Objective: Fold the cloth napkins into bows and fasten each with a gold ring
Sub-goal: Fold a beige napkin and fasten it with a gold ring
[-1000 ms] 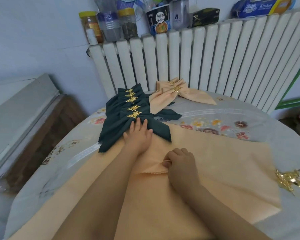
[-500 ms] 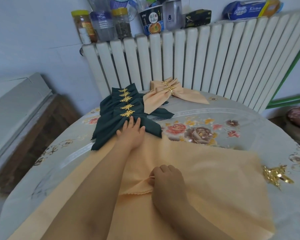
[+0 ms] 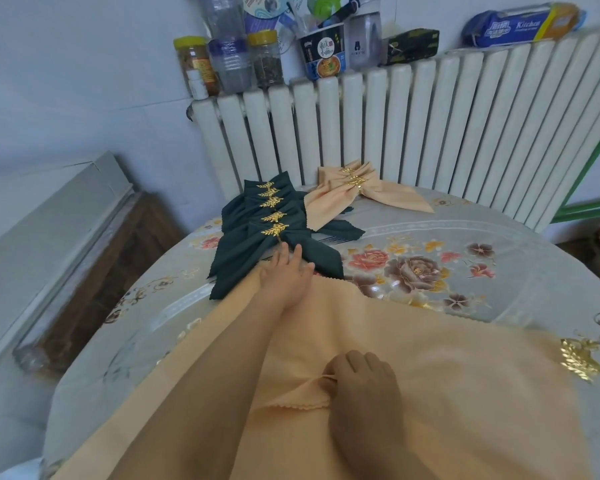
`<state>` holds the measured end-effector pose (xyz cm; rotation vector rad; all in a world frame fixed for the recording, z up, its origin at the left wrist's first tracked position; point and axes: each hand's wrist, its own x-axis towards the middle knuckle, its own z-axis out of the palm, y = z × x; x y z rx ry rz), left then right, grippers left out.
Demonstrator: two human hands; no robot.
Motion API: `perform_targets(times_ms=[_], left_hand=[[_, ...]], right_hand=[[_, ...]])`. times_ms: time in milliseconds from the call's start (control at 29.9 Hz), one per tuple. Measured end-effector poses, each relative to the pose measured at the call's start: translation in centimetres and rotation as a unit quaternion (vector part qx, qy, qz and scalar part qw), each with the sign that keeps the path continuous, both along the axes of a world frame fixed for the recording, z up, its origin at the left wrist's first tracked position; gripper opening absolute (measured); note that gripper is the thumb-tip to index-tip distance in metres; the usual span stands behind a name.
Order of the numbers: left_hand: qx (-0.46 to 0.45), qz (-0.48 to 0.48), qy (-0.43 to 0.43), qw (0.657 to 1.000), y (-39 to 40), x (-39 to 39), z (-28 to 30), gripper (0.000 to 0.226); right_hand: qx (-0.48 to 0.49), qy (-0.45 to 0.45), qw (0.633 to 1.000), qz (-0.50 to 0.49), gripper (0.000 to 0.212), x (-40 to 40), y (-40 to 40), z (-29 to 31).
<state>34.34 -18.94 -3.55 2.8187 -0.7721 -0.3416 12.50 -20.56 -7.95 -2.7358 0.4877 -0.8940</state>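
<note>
Left hand (image 3: 284, 277) flat, fingers spread, pins peach napkin's (image 3: 447, 382) far corner | right hand (image 3: 361, 382) pinches a scalloped corner, likely folding inward | gold ring (image 3: 578, 359) waits at napkin's right edge.

A single wide-angle head view looks forward and down from above the near edge of the round table with the grey floral oilcloth (image 3: 465, 244). It sits close over the spread peach cloth napkin (image 3: 447, 393) and both forearms, which enter from the bottom. It faces the far white ribbed radiator (image 3: 413, 133), whose lines bend toward the frame's edges
</note>
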Motion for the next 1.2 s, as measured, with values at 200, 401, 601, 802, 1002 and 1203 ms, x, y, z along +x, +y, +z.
perform_targets(times_ms=[200, 401, 601, 802, 1002, 1203], left_hand=[[-0.076, -0.013, 0.026, 0.997, 4.2, -6.0, 0.4, 0.037], [-0.206, -0.089, 0.256, 0.94, 13.0, -14.9, 4.7, 0.022], [-0.225, -0.111, 0.193, 0.949, 17.3, -20.6, 7.3, 0.034], [-0.274, -0.083, 0.22, 0.933, 19.7, -25.1, 11.6, 0.018], [-0.28, -0.053, 0.237, 0.929, 20.7, -28.9, 13.3, 0.012], [-0.249, -0.074, 0.309, 0.915, 22.0, -32.0, 13.7, 0.025]], right_hand=[[0.111, -0.005, 0.992, 0.064, 0.013, -0.6, -0.8, 1.6], [0.28, 0.077, 0.952, 0.094, 0.01, -4.2, -1.7, 5.5], [0.326, 0.109, 0.933, 0.106, 0.035, -7.6, -0.8, 9.6], [0.404, 0.151, 0.889, 0.155, 0.048, -12.2, -0.5, 14.4], [0.424, 0.225, 0.854, 0.198, 0.048, -16.8, 0.4, 17.5], [0.468, 0.283, 0.796, 0.259, 0.046, -19.9, 0.8, 17.8]])
